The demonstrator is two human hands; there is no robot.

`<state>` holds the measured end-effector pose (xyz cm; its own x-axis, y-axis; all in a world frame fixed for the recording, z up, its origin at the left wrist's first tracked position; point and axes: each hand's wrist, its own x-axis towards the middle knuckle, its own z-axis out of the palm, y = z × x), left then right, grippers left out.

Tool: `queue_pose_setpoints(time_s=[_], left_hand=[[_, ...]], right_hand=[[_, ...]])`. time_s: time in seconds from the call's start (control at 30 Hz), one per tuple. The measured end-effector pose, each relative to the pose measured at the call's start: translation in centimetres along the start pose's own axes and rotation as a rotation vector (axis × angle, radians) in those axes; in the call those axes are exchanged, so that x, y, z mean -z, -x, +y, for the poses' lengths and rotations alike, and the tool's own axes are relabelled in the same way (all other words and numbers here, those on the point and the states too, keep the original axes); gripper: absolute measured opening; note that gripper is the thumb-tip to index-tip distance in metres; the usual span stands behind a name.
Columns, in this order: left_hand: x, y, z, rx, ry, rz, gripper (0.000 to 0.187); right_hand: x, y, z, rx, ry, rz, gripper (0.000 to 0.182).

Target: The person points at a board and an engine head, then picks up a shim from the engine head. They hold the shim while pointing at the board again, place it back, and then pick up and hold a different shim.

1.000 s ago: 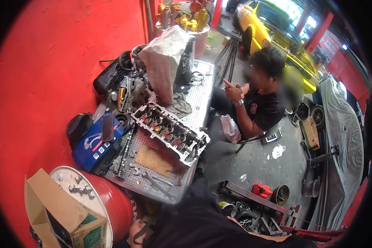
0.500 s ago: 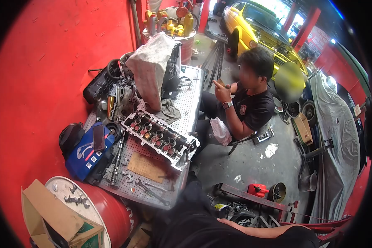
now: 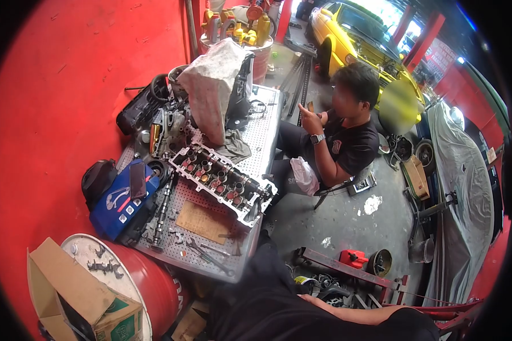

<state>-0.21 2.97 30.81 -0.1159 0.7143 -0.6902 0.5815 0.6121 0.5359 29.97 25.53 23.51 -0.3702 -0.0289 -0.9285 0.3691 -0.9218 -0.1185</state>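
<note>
Neither of my hands shows; only a bare forearm [image 3: 347, 311] crosses my dark clothing at the bottom edge. Ahead of me an engine cylinder head [image 3: 222, 182] lies slantwise on a perforated metal table [image 3: 264, 133]. A camshaft [image 3: 162, 207], a cardboard piece [image 3: 202, 221] and wrenches [image 3: 207, 256] lie on the table's near end. A blue case [image 3: 116, 204] with a phone [image 3: 137, 179] on it sits at the left edge. A seated person [image 3: 350, 145] at the table's right side holds both hands [image 3: 311, 120] raised.
A red drum [image 3: 156, 281] with small parts on its lid and an open cardboard box [image 3: 77, 292] stand at lower left. A red wall runs along the left. On the floor to the right are a red steel frame [image 3: 352, 273], a covered car [image 3: 463, 187] and, beyond, a yellow car [image 3: 375, 40].
One second ago my left hand showed at the bottom edge holding a dark part; it has dropped out of view. The view has shifted slightly. The seated person has kept their hands raised.
</note>
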Motion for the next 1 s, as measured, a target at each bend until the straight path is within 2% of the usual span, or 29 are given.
queue_pose_setpoints(time_s=[0.23, 0.3, 0.37, 0.43, 0.53, 0.57, 0.67, 0.7, 0.8, 0.87, 1.0], left_hand=[[-0.1, -0.1, 0.0, -0.035, -0.069, -0.054, 0.013], [-0.7, 0.1, -0.2, -0.040, -0.083, -0.071, 0.013], [-1.0, 0.5, -0.3, -0.044, -0.102, -0.085, 0.013], [-1.0, 0.8, -0.5, -0.053, -0.116, -0.093, 0.013], [-1.8, 2.0, -0.9, -0.055, -0.148, -0.112, 0.014], [-1.8, 2.2, -1.0, -0.054, -0.159, -0.115, 0.014], [-2.0, 2.6, -1.4, -0.057, -0.172, -0.120, 0.014], [-2.0, 2.8, -1.3, -0.057, -0.179, -0.124, 0.015], [-1.9, 3.0, -1.2, -0.070, -0.206, -0.132, 0.015], [-1.6, 3.0, -1.0, -0.082, -0.219, -0.135, 0.016], [-2.4, 1.9, -1.2, -0.136, -0.233, -0.069, 0.018]], right_hand=[[-1.8, 1.4, -0.4, 0.077, -0.032, 0.007, 0.037], [-2.0, 1.6, -0.3, 0.224, 0.098, 0.013, 0.036], [-1.6, 1.2, 0.2, 0.229, 0.069, -0.006, 0.035], [-0.6, 0.2, 0.0, 0.097, -0.106, -0.042, 0.035], [-0.1, 0.1, -0.1, 0.069, -0.099, 0.003, 0.037], [-0.7, 0.3, -0.4, 0.075, -0.083, -0.040, 0.038], [-0.1, -0.7, 0.1, 0.187, 0.035, 0.042, 0.038], [0.0, -0.7, 0.0, 0.171, -0.035, 0.010, 0.037], [-1.8, 0.7, -1.1, 0.128, 0.038, 0.095, 0.036], [-0.4, -0.5, -0.8, 0.133, 0.016, 0.054, 0.035], [-1.8, 0.3, -1.4, 0.167, 0.114, 0.085, 0.034]])
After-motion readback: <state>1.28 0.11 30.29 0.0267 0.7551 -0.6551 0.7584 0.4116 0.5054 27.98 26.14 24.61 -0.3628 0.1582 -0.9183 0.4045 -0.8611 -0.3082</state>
